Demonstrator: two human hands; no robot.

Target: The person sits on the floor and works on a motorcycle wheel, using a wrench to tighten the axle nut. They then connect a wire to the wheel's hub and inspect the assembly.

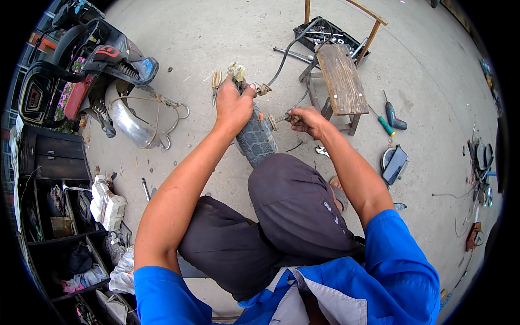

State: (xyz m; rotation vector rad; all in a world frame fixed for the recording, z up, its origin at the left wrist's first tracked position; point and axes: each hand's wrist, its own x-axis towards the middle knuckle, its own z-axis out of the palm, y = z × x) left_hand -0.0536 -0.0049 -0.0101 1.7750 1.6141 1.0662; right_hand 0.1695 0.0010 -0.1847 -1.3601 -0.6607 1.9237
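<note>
A small wheel with a grey treaded tyre (255, 138) stands before my knees. My left hand (235, 105) is closed at the top of the tyre; what is in its fingers is mostly hidden. A pale crumpled piece (236, 71) shows beyond its fingertips. Beside its thumb a rusty metal part (263, 89) meets a thick dark cable (280, 66). My right hand (307, 121), fingers curled, pinches the end of a thinner cable (309, 86) close to a rusty round axle part (272, 122) on the wheel's right side.
Pliers (216, 85) lie beyond my left hand. A wooden stool (341, 81) stands right, before a black toolbox (330, 37). Further right are a screwdriver (386, 126), a power drill (394, 116) and a phone (395, 164). A partly dismantled scooter (108, 70) and black shelving (59, 238) stand left.
</note>
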